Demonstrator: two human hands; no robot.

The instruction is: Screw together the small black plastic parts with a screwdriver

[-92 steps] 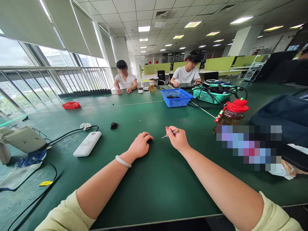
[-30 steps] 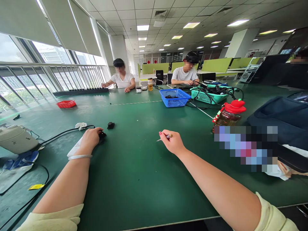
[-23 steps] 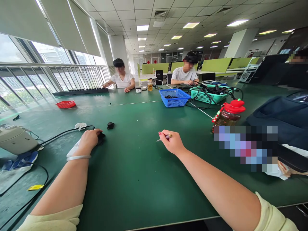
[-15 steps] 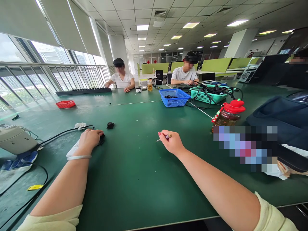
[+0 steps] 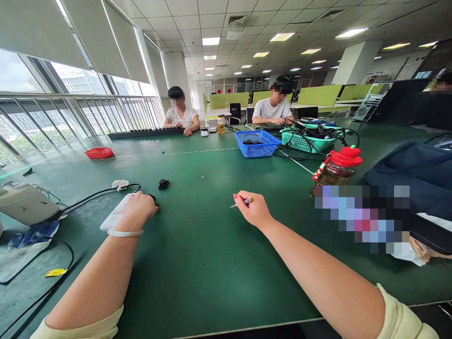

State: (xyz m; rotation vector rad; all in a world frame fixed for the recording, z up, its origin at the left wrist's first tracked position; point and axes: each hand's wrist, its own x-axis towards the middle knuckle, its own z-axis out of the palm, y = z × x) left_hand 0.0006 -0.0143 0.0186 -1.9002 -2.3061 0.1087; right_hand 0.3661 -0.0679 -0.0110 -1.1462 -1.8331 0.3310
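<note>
My right hand (image 5: 254, 209) is closed around a small screwdriver (image 5: 250, 200), whose thin metal tip points left just above the green table (image 5: 197, 292). My left hand (image 5: 141, 208) has its fingers curled down over a small black part (image 5: 154, 199). Most of that part is hidden behind the fingers. Under and beside the left wrist lies a flat white slab (image 5: 115, 215). A second small black piece (image 5: 163, 183) sits on the table just beyond the left hand.
At left stand a pale appliance (image 5: 26, 205), a black cable (image 5: 88, 201) and crumpled white tissue (image 5: 120, 184). Farther off are a red tray (image 5: 99, 153), a blue basket (image 5: 257, 151) and a green basket (image 5: 309, 142). A red-lidded bottle (image 5: 339, 165) stands right. Two people sit opposite.
My left hand has shifted slightly right along with the black part, and more of the white slab shows. My right hand stays almost still. A person opposite has drawn one arm in.
</note>
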